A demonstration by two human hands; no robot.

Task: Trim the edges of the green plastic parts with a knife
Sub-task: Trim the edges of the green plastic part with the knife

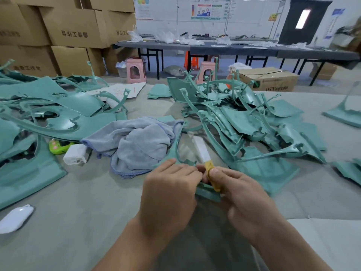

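I see both hands meeting low at the centre of the bench (pixel 82 222). My right hand (pixel 240 194) grips the knife (pixel 210 174) — its yellow handle is wrapped by curled fingers with the thumb pressed along the top, and the pale blade points up and away, blurred. My left hand (pixel 170 190) lies over the near end of the green plastic part (pixel 176 145), fingers bent down onto it and its fingertips close against the knife handle; how far they wrap under the part I cannot tell. The part is a thin curved strip that runs from under my hands up past the grey cloth (pixel 136 141), with a wider piece of it showing just below the knife.

A tangled pile of green parts (pixel 244 122) sits to the right, just beyond the blade, and broader green panels (pixel 48 106) spread over the left side. Beside the cloth lie a white box-shaped object (pixel 75 154) and a bright green toy-like item (pixel 58 146) — near each other. A white oval object (pixel 16 218) rests at the left edge. Cardboard boxes (pixel 72 26) stack behind.
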